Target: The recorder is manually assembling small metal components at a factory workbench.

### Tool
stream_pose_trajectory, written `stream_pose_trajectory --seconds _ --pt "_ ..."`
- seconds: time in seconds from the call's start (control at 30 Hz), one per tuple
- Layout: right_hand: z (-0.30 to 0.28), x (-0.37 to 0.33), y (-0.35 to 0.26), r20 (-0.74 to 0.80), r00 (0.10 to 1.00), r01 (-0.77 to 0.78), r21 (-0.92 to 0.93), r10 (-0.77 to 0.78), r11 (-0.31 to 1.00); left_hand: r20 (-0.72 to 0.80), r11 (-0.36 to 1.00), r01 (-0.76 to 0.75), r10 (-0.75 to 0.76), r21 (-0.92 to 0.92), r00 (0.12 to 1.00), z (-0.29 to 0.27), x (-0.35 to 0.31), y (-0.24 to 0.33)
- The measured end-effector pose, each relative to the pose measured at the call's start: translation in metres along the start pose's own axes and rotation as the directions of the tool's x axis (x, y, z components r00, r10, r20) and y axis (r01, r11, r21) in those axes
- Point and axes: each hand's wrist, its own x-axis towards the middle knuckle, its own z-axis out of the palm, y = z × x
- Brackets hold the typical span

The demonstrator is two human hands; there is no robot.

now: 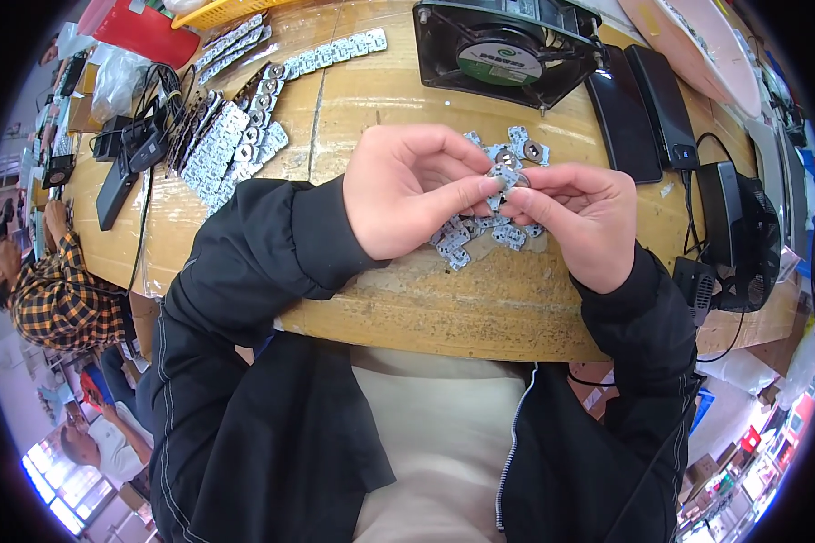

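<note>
Between the fingertips of both hands is a small white circuit board [497, 195], partly covered by the thumbs. My left hand [412, 185] pinches it from one side. My right hand [589, 217] grips the opposite edge, where a round metal part shows beside the fingers. Under and around the hands lies a loose pile of similar boards [453, 240], and a few carry round metal discs [532, 151]. Farther left, stacked panels of joined boards [215, 158] lie on the wooden table [444, 317]. One long strip of boards [340, 52] extends behind them.
A black square fan [507, 59] stands at the back. To its right lie a dark phone [623, 113] and a black power bank [666, 109] with a cable. Black adapters and wires [140, 136], a red container [145, 36] and a pink tub [697, 50] surround the workspace. Other people sit left.
</note>
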Motion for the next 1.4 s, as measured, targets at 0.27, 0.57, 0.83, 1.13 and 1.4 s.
stream_pose_trajectory --seconds 0.27,0.57,0.83,1.13,1.4 --pt "-0.005 0.002 -0.001 0.006 0.997 -0.074 0.072 0.073 0.995 0.102 0.992 0.100 -0.092 -0.072 0.991 -0.005 0.004 0.006" --pt "-0.009 0.004 -0.002 0.032 0.993 -0.110 -0.015 0.110 0.994 0.212 0.952 0.261 -0.225 -0.161 0.951 -0.013 0.010 0.001" --pt "-0.006 0.004 -0.003 0.009 0.996 -0.091 0.013 0.091 0.996 0.191 0.924 0.296 -0.254 -0.240 0.948 -0.012 0.009 -0.001" --pt "-0.008 0.003 -0.001 -0.009 0.999 -0.031 0.025 0.031 0.999 0.235 0.907 0.302 -0.237 -0.295 0.943 -0.014 0.014 -0.008" --pt "-0.003 0.008 0.000 0.021 0.999 -0.043 -0.017 0.043 0.999 0.085 1.000 -0.023 0.024 -0.007 0.996 -0.010 0.003 -0.001"
